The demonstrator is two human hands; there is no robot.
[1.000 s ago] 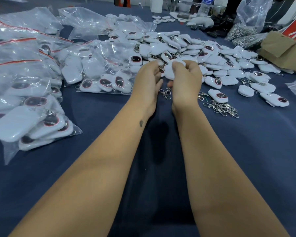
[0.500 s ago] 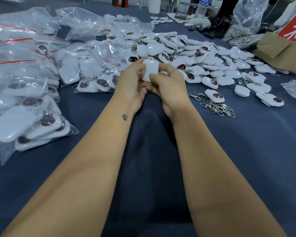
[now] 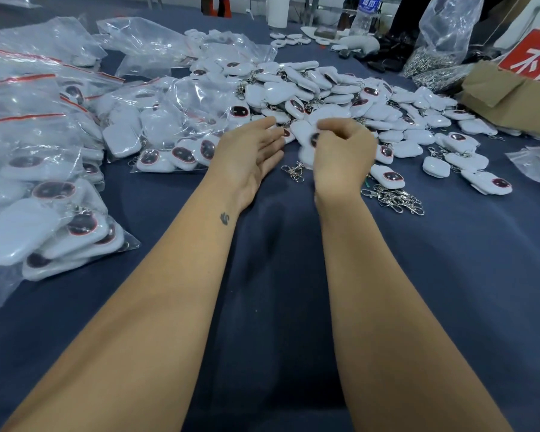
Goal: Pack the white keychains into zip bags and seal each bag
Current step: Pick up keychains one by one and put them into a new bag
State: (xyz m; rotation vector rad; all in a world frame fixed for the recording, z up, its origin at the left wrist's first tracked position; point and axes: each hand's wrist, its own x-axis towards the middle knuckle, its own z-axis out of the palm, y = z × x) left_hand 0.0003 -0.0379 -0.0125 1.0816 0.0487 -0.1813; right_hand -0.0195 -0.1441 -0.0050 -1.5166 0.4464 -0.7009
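Note:
A big heap of loose white keychains (image 3: 349, 95) with dark oval faces covers the far middle of the blue cloth. My right hand (image 3: 340, 157) is curled at the heap's near edge and grips a white keychain (image 3: 306, 135), blurred by motion. My left hand (image 3: 250, 154) is beside it, palm turned inward, fingers straight and holding nothing. Filled zip bags (image 3: 44, 219) with red seal strips lie piled along the left, another filled bag (image 3: 175, 132) just left of my left hand.
Loose metal clasps (image 3: 393, 198) lie right of my right hand, one clasp (image 3: 293, 171) between the hands. A cardboard box (image 3: 512, 98) with a red sign stands far right, a clear bag of metal parts (image 3: 434, 60) and a water bottle (image 3: 365, 14) behind.
Both hands held one keychain upright between them. Now the left hand has let go and opened, and the right hand has moved back toward the heap with the keychain.

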